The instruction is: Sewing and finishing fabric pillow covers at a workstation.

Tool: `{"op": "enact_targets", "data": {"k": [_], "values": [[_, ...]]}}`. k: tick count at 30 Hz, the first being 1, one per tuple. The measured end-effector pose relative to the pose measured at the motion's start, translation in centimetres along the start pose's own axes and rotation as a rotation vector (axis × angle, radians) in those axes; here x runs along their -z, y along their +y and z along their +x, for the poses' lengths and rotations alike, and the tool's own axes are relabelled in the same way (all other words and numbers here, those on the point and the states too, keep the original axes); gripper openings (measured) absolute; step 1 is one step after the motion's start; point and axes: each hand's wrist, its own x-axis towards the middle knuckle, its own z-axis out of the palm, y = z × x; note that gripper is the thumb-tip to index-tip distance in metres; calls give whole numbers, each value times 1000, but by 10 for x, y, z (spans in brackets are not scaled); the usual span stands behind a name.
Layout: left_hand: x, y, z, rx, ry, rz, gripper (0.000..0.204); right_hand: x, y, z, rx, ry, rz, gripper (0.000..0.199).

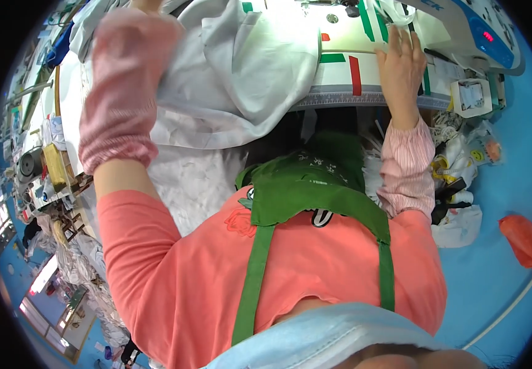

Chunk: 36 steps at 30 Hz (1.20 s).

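Note:
A large pale grey-white cloth (241,67) lies in loose folds over the left part of the sewing table (333,77) and hangs off its front edge. My left arm reaches up past the cloth in a pink sleeve cover. Only a sliver of my left hand (147,5) shows at the top edge, its fingers out of the picture. My right hand (401,67) rests palm down on the table's right side, fingers stretched out and holding nothing. Beside it stands a white and blue sewing machine (463,31) with a lit red display.
A ruler strip (346,98) runs along the table's front edge, near red tape (356,75) and green tape (332,58). At the right are a small white box (471,97) and plastic bags (463,154). A red bag (522,240) hangs at a white pole. Fabric piles (87,264) lie at left.

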Motion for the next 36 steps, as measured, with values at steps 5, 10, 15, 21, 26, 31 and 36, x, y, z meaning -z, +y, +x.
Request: {"op": "enact_targets", "data": {"k": [5,10,15,21,26,31,36], "values": [[-11,147,-89,-261,-649,-420,17,17,-71,-18,243,-63,589,35],[-19,168,-126,-123,-412,-317,35,9,-84,-19,304,-64,695,28],[-21,180,-128,-53,-403,-258,44,8,-78,-21,278,-52,671,26],[-19,179,-124,-48,-469,-240,44,-1,-58,-2,273,-65,690,21],[-16,176,-124,-64,-456,-223,46,-45,3,55,-111,248,282,8],[-22,185,-107,-83,-501,-320,45,-83,36,78,-173,-110,-4,34],[3,202,-94,-250,-212,-585,55,-5,-41,7,88,-34,640,9]]}}
